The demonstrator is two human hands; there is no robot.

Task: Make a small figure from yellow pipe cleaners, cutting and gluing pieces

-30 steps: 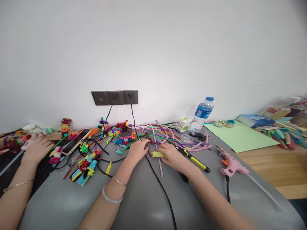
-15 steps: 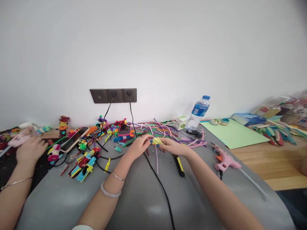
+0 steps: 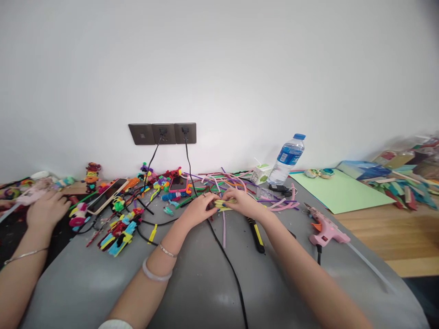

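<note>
**Both hands on a yellow pipe-cleaner bundle, mid-table**

Left hand (image 3: 198, 209) and right hand (image 3: 242, 203) meet over the grey table (image 3: 192, 283). Between their fingertips sits a small yellow pipe-cleaner bundle (image 3: 222, 204): fuzzy, short, folded into several strands. Both hands pinch it, left from its left end, right from its right end. It is held just above the table top, at the near edge of the loose pipe-cleaner pile (image 3: 240, 185).

Materials: the pile is thin, fuzzy stems in pink, purple, green and orange, bent and crossing one another. One pale purple stem (image 3: 224, 228) lies straight, running towards the camera below the hands. A black cable (image 3: 226, 260), smooth, passes under the left hand and runs to the wall sockets (image 3: 162, 133). A knife with a black-and-yellow handle (image 3: 255, 234) lies just beside the right wrist. A pink glue gun (image 3: 326, 231), glossy plastic with an orange nozzle, lies well to the right.

Containers: a clear water bottle (image 3: 286, 160) with a blue cap stands upright by the wall; its level is hard to read. A small carton (image 3: 260, 173) with a straw stands beside it.

Hard to make out: how the bundle is tied; fingers cover its ends. Another person's hand (image 3: 46, 210) rests at far left, its arm cut off by the frame.
</note>
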